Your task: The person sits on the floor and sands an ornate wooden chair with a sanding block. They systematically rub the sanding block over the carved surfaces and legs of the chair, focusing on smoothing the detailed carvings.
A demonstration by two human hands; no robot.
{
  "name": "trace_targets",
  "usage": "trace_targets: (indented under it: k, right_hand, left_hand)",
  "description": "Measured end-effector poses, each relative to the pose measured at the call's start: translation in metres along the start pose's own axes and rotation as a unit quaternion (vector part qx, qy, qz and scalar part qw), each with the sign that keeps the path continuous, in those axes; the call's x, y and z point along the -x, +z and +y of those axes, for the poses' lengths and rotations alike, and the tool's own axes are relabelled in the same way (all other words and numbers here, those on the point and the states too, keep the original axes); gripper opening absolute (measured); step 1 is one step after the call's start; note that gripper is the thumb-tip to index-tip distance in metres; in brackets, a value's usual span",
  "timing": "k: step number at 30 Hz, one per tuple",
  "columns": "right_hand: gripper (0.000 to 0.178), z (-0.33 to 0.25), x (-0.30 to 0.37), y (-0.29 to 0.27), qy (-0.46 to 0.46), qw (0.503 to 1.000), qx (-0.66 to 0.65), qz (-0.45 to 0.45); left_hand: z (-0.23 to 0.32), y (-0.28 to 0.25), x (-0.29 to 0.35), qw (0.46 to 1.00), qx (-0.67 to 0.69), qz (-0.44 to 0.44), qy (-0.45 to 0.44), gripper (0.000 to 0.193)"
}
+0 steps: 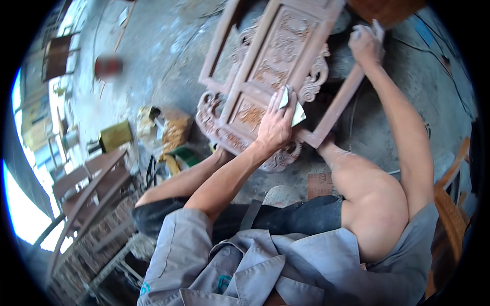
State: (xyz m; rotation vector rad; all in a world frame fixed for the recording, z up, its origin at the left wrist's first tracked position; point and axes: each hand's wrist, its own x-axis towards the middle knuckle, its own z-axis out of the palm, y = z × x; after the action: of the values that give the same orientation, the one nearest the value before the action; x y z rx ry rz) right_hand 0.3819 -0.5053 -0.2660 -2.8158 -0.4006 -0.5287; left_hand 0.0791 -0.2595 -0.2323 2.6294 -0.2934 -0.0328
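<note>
A carved wooden chair back (286,46), pale with dust, leans between my legs with its scrolled end toward me. It has a relief panel in the middle and plain rails at both sides. My left hand (275,122) lies over the lower panel's right border, holding a folded pale sheet of sandpaper (298,113) under and between its fingers. Further off to the right, my right hand (366,47) is closed round the far end of the right side rail (339,104). Its fingertips look whitish; whether they also hold something is hidden.
A reddish-brown wooden piece (385,10) stands beyond my right hand. Cables (434,51) lie on the concrete floor at right. To my left are a bag (176,127), a yellowish box (116,135), a blurred red container (108,66) and stacked curved wooden parts (92,188).
</note>
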Motion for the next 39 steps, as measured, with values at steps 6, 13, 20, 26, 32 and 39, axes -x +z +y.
trace_targets:
  k: [6, 13, 20, 26, 32, 39]
  right_hand:
    - [0.027, 0.003, -0.003, 0.004, -0.007, 0.998, 0.056, -0.037]
    - [0.028, -0.001, -0.006, -0.001, 0.003, 0.996, 0.059, -0.061]
    - [0.028, 0.001, -0.008, 0.000, -0.011, 0.997, 0.057, -0.046]
    - [0.029, 0.000, -0.003, -0.003, 0.017, 0.998, 0.029, -0.054]
    - [0.029, 0.000, -0.005, 0.006, -0.015, 0.998, 0.051, -0.030]
    - [0.031, 0.015, -0.003, 0.013, 0.027, 0.997, 0.069, -0.033]
  left_hand:
    - [0.006, -0.024, 0.139, 0.995, 0.023, -0.052, -0.078, 0.075]
    - [-0.016, -0.041, 0.138, 0.996, 0.063, -0.002, -0.069, 0.081]
    - [-0.033, -0.033, 0.125, 0.997, 0.022, 0.000, -0.079, 0.077]
    - [-0.018, -0.047, 0.145, 0.991, 0.064, 0.004, -0.118, 0.083]
    - [-0.015, -0.046, 0.142, 0.945, 0.217, 0.066, -0.236, 0.072]
    - [-0.039, -0.031, 0.128, 0.989, 0.043, 0.044, -0.131, 0.075]
